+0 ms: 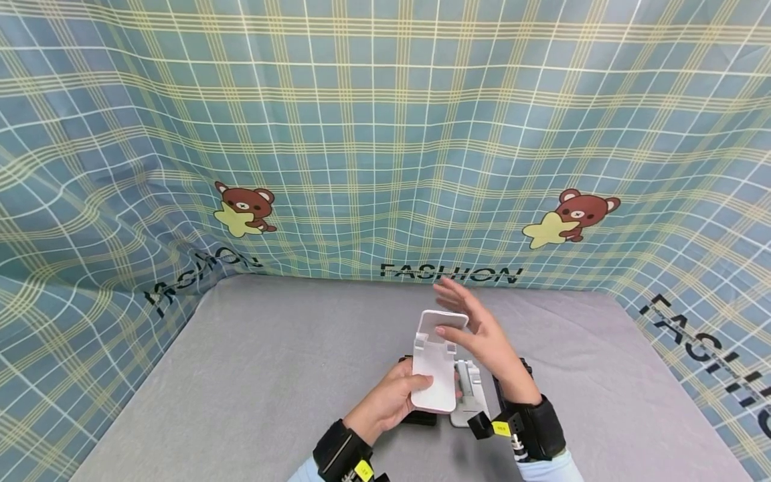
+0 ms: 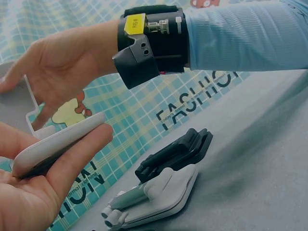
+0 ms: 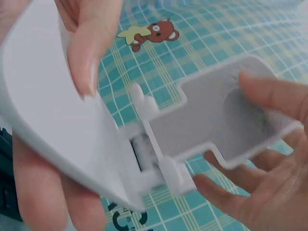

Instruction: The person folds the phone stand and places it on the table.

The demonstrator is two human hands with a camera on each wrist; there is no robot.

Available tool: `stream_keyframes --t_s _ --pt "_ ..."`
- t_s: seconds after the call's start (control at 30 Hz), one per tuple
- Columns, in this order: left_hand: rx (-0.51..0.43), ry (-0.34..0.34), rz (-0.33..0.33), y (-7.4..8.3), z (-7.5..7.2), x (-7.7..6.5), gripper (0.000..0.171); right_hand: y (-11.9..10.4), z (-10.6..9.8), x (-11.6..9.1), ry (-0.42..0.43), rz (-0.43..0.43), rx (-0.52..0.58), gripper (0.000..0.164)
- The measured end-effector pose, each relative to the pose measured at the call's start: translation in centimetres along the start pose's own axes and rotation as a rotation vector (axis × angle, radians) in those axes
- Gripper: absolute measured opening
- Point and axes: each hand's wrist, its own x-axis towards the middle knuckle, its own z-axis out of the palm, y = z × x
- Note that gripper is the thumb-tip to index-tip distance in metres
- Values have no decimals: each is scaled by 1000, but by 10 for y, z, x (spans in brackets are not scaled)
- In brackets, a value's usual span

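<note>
A white folding phone stand (image 1: 435,383) is held up over the table, its hinged upper plate (image 3: 211,115) swung out from the base. My left hand (image 1: 390,400) grips the base, thumb on its face and fingers behind. Beside the upper plate is my right hand (image 1: 484,338), fingers straight and spread behind it. The right thumb (image 3: 272,94) lies over the plate's inner face; whether it presses there I cannot tell. Below the hands lies a folded white-and-grey phone stand (image 2: 154,197), next to a folded black one (image 2: 175,151).
Another black item (image 1: 420,419) lies on the table under my left hand, partly hidden. The grey cloth-covered table (image 1: 289,361) reaches back to a plaid curtain (image 1: 373,147) with bears and lettering. Both wrists wear black camera straps (image 1: 536,428).
</note>
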Motion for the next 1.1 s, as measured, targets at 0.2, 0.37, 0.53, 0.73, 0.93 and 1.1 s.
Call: stream_keyframes --t_s 0.2,0.37,0.53,0.73,0.93,1.1 --pt "15 44 -7 -2 1 0 45 -4 7 -1 -71 35 33 40" --pt "36 50 -8 -1 0 2 44 -6 7 -3 -79 29 -26 31" --pt "41 39 -9 2 -2 2 43 -6 9 -3 -126 7 -49 35" --pt "43 8 -10 8 -1 1 45 -10 7 -5 -162 2 -20 38" --pt "56 11 3 13 -3 -2 46 -12 9 -4 -185 -55 -31 36" --pt "59 -1 18 17 -7 -5 47 -11 15 -4 -250 -90 -47 38"
